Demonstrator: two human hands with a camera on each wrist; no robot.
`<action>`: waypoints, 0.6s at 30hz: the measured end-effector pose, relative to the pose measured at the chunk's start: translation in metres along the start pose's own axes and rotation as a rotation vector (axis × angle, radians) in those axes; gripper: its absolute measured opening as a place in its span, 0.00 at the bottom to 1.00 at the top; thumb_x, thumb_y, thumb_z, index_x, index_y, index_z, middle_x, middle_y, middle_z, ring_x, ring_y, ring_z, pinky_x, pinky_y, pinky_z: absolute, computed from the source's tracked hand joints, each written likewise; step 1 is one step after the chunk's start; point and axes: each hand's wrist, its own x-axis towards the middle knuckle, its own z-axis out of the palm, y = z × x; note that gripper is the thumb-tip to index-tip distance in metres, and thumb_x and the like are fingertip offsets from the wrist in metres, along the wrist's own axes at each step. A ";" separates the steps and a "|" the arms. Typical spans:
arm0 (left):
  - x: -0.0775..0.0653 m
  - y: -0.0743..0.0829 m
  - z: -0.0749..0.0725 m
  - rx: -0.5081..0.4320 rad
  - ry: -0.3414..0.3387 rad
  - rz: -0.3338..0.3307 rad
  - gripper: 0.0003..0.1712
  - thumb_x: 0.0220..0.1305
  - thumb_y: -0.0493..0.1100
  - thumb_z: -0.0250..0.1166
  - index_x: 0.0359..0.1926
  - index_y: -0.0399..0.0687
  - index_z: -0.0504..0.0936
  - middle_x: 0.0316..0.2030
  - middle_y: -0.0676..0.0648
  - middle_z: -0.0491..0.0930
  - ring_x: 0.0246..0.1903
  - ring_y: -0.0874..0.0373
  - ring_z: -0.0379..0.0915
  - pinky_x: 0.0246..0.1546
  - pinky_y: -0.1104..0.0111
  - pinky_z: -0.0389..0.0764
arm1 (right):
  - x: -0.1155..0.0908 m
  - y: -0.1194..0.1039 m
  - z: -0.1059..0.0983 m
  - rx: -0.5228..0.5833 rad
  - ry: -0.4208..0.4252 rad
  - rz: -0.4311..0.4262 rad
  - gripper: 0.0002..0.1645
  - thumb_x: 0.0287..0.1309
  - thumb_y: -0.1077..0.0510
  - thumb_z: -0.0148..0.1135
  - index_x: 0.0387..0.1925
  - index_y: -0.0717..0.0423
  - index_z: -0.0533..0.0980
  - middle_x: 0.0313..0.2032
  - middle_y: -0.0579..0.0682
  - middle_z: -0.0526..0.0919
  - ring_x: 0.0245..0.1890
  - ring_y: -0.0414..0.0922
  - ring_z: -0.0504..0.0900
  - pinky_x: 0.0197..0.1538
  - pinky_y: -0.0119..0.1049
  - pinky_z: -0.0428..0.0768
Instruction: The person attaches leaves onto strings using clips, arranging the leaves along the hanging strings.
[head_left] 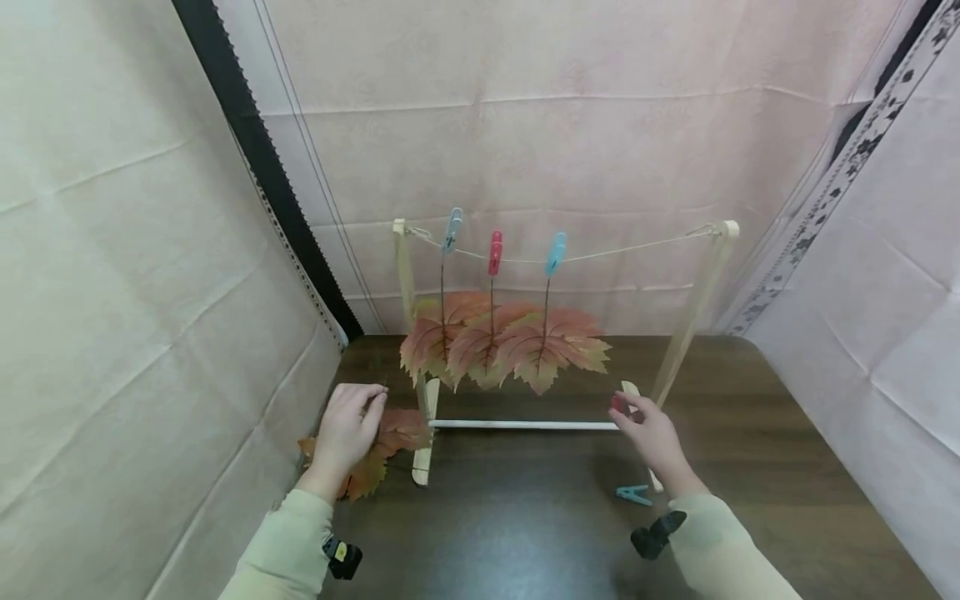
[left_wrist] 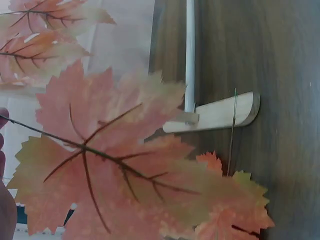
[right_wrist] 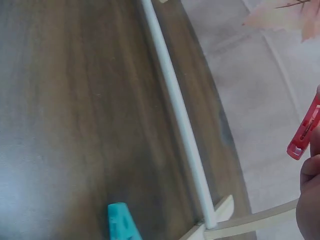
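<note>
Steadily outstretched, the left hand (head_left: 347, 427) pinches a red-orange leaf (left_wrist: 120, 150) by its stem, the blade just below its fingertips. Opposite, the right hand (head_left: 654, 435) pinches a red clothespin (right_wrist: 303, 131); beneath those fingers lies a blue clothespin (head_left: 633, 495). Beyond both hands' fingers, three clipped leaves (head_left: 542, 346) hang from a string (head_left: 637, 248).

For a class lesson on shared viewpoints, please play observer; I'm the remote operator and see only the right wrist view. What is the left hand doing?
Observer: The left hand pinches a leaf by its stem.
Operator: How many leaves hang above the white rod?
Observer: Three hanging leaves, held by clothespins on a string.
Operator: Is any leaf on the table?
Observer: Yes, another leaf lies there, its stem across the stand's left foot.
</note>
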 end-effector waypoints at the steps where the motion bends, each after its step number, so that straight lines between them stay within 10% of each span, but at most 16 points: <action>1: 0.000 0.002 0.002 -0.007 -0.007 0.002 0.05 0.57 0.31 0.64 0.36 0.36 0.82 0.33 0.42 0.82 0.37 0.47 0.71 0.39 0.57 0.71 | 0.001 -0.001 -0.002 -0.004 0.005 0.000 0.31 0.61 0.45 0.59 0.61 0.56 0.69 0.51 0.57 0.74 0.41 0.51 0.73 0.35 0.39 0.73; 18: 0.013 0.052 0.043 -0.206 -0.167 -0.040 0.04 0.59 0.35 0.64 0.36 0.45 0.84 0.34 0.51 0.82 0.37 0.58 0.70 0.34 0.64 0.75 | 0.013 -0.025 -0.027 0.093 0.084 -0.064 0.35 0.59 0.40 0.59 0.61 0.56 0.69 0.57 0.58 0.73 0.55 0.56 0.71 0.56 0.53 0.67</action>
